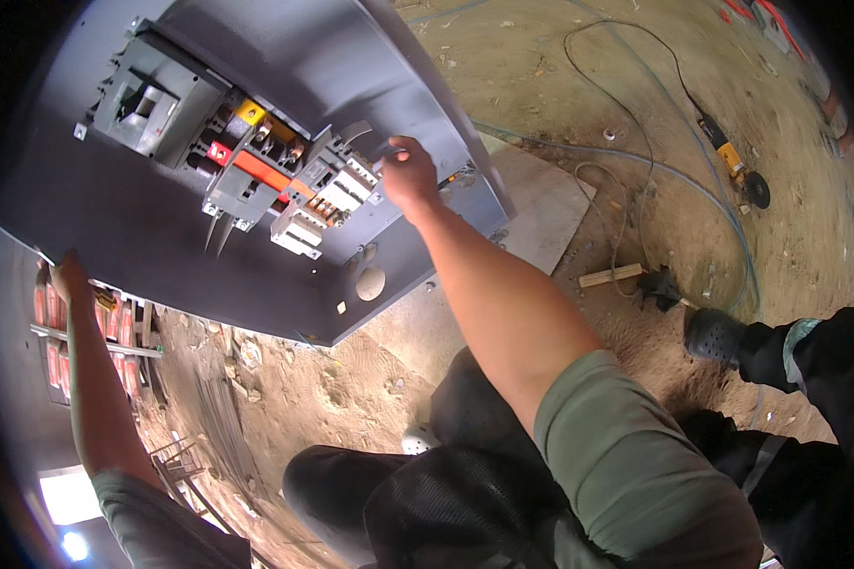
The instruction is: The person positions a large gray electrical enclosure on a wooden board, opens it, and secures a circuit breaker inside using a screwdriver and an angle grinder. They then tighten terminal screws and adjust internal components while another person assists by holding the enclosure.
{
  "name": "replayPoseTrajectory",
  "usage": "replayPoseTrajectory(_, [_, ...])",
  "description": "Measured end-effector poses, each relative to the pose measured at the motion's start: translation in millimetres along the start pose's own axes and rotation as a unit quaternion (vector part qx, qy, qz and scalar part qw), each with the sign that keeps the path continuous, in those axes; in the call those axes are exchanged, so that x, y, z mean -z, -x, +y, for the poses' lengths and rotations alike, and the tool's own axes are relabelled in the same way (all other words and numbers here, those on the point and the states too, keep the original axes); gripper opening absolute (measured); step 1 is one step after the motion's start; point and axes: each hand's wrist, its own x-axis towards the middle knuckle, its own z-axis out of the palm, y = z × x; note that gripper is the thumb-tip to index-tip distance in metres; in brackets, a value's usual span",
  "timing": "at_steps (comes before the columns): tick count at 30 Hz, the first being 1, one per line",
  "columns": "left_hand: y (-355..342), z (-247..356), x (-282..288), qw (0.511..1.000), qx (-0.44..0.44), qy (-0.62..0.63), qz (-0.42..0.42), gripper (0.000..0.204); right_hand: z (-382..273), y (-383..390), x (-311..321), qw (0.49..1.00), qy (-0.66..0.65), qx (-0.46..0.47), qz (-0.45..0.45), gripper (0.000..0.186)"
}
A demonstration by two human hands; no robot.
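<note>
A grey metal enclosure [161, 204] is occupying the view's upper left, open side facing the person, long axis slanting from upper left to lower right. Inside, a large grey breaker [157, 109] is sitting up-left of white-faced modules [346, 190]. Beside these the right hand [412, 176] is curling; whether it is grasping anything, I cannot tell. The left hand [67, 277] is gripping the enclosure's left edge.

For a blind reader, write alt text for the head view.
A person's right hand is at a row of small breakers inside an open grey metal enclosure, the left hand at its left edge. A yellow-and-black angle grinder lies on sandy ground to the right; another person's shoe is lower in view.
</note>
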Motion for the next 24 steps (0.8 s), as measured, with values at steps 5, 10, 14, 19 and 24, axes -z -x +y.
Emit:
replayPoseTrajectory(5, [19, -9, -1, 0.999, -0.017, -0.005, 0.030, 0.034, -29, 16, 26, 0.934, -0.275, -0.193, -0.122, 0.019])
replayPoseTrajectory(10, [-8, -47, -6, 0.995, -0.055, -0.075, 0.038, 0.034, -32, 22, 30, 0.928, -0.289, -0.204, -0.119, 0.018])
replayPoseTrajectory(14, [-61, -59, 50, 0.936, -0.172, -0.307, 0.026, 0.044, -34, 30, 29, 0.934, -0.266, -0.211, -0.114, 0.017])
replayPoseTrajectory(19, [-15, -39, -26, 0.990, -0.052, -0.127, 0.015, 0.059, -20, 15, 52, 0.948, -0.224, -0.212, -0.077, 0.014])
replayPoseTrajectory(24, [-53, -54, 32, 0.985, -0.064, -0.161, -0.021, 0.060, -10, 15, 47, 0.933, -0.261, -0.223, -0.103, 0.009])
